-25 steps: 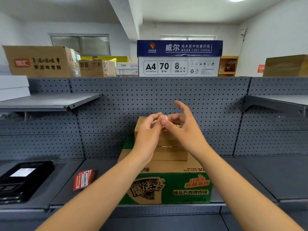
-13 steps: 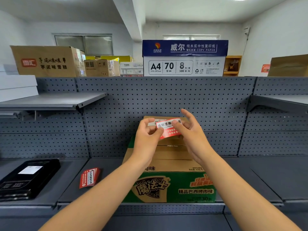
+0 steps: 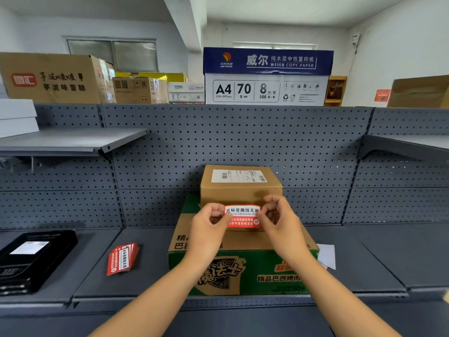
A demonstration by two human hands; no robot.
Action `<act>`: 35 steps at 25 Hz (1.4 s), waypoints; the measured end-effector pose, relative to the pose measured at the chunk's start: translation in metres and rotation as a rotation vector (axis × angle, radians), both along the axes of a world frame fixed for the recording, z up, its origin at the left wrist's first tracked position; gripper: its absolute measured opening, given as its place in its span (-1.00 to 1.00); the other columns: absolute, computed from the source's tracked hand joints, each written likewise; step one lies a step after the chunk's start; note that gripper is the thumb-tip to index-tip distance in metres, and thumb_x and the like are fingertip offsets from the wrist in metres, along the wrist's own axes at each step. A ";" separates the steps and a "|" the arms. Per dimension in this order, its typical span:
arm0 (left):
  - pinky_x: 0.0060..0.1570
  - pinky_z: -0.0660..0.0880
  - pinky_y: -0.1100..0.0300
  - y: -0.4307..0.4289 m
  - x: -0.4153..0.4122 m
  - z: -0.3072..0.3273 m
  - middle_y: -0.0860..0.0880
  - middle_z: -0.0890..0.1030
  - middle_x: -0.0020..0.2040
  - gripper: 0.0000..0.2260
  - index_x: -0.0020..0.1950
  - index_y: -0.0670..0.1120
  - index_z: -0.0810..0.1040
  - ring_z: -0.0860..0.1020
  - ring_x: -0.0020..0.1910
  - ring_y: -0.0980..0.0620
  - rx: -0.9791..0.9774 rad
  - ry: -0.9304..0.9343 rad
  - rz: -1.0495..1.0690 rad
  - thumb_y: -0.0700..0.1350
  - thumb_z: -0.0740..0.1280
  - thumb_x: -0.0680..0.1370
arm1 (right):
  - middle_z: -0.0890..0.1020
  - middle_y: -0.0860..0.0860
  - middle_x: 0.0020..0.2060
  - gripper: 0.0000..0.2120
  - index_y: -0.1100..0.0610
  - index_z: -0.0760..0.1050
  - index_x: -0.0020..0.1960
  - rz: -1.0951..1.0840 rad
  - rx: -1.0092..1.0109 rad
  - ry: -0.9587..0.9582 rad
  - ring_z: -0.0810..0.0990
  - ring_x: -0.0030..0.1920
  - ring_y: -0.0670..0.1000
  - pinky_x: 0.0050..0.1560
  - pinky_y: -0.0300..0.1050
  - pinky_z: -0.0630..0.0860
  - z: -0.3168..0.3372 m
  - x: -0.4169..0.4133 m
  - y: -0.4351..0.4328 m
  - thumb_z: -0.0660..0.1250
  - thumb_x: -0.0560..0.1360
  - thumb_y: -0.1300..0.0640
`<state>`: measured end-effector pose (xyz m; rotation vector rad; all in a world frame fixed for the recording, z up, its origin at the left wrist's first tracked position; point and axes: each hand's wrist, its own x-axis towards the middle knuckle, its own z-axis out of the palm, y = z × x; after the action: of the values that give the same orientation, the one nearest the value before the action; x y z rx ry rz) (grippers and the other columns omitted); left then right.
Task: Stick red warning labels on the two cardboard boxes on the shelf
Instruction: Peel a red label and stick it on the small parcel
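A small brown cardboard box (image 3: 240, 190) with a white shipping slip on top stands on a larger green-and-brown carton (image 3: 243, 271) on the grey shelf (image 3: 364, 259). A red warning label (image 3: 242, 216) with a white text band is held flat against the lower front face of the small box. My left hand (image 3: 210, 227) pinches its left end and my right hand (image 3: 279, 222) pinches its right end. A stack of spare red labels (image 3: 122, 258) lies on the shelf to the left of the carton.
A black tray-like case (image 3: 31, 259) sits at the far left of the shelf. A white paper scrap (image 3: 328, 255) lies right of the carton. Above the pegboard back stand an A4 copy paper carton (image 3: 267, 76) and several brown boxes (image 3: 53, 77).
Both hands have lowered the label from in front of the small box's top to its lower front face. The label now faces me fully spread.
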<state>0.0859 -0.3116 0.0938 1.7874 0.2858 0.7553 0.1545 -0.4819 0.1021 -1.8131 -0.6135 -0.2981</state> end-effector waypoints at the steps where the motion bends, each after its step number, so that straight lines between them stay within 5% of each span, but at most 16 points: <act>1: -0.06 0.56 0.35 0.002 0.002 -0.005 0.11 0.68 0.00 -0.87 0.03 0.09 0.59 0.64 0.02 0.18 0.023 0.011 0.019 -0.10 0.48 0.57 | 0.64 -0.10 -0.11 -0.70 -0.07 0.43 0.15 -0.007 -0.021 -0.006 0.58 -0.04 -0.22 -0.04 -0.37 0.52 -0.006 0.002 0.001 0.45 0.56 0.22; 10: -0.10 0.46 0.45 0.005 0.014 -0.012 0.21 0.66 -0.06 -0.98 -0.01 0.07 0.66 0.60 0.00 0.27 0.208 -0.006 0.113 -0.05 0.44 0.59 | 0.61 -0.10 -0.12 -0.79 -0.09 0.42 -0.07 -0.100 -0.063 -0.078 0.58 -0.05 -0.08 -0.08 -0.10 0.56 -0.022 0.019 0.011 0.44 0.57 0.14; 14: -0.11 0.43 0.41 0.000 0.016 -0.010 0.15 0.48 0.11 -0.98 -0.02 0.09 0.62 0.52 -0.01 0.20 0.293 -0.031 0.181 -0.02 0.44 0.59 | 0.63 -0.08 -0.14 -0.71 -0.05 0.34 -0.16 -0.140 -0.046 -0.079 0.60 -0.07 -0.03 -0.08 -0.03 0.59 -0.019 0.023 0.017 0.43 0.57 0.15; 19: -0.18 0.38 0.56 0.006 0.021 -0.012 0.08 0.44 0.06 -0.95 0.00 0.02 0.61 0.46 0.03 0.17 0.310 0.029 0.201 -0.03 0.43 0.59 | 0.61 -0.08 -0.12 -0.69 -0.06 0.31 -0.17 -0.129 -0.104 -0.085 0.60 -0.05 -0.07 -0.11 -0.16 0.56 -0.021 0.026 0.017 0.44 0.56 0.12; 23: 0.07 0.37 0.26 0.012 0.030 -0.012 0.09 0.42 0.04 -0.90 -0.02 0.04 0.65 0.38 0.14 0.09 0.376 0.039 0.263 0.04 0.48 0.55 | 0.56 -0.10 -0.12 -0.66 -0.10 0.27 -0.17 -0.181 -0.157 -0.146 0.56 -0.05 -0.09 -0.06 -0.11 0.56 -0.018 0.031 0.023 0.44 0.56 0.10; 35: 0.08 0.33 0.23 0.015 0.042 -0.016 0.11 0.42 0.00 -0.89 -0.04 0.06 0.68 0.39 0.09 0.09 0.369 0.037 0.290 0.08 0.49 0.53 | 0.52 -0.12 -0.13 -0.65 -0.14 0.25 -0.17 -0.230 -0.199 -0.171 0.52 -0.07 -0.08 -0.09 -0.14 0.52 -0.021 0.040 0.029 0.42 0.56 0.06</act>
<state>0.1281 -0.2969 0.0780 2.1363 0.4609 1.0325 0.1941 -0.4533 0.0809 -2.0687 -0.5680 -0.5688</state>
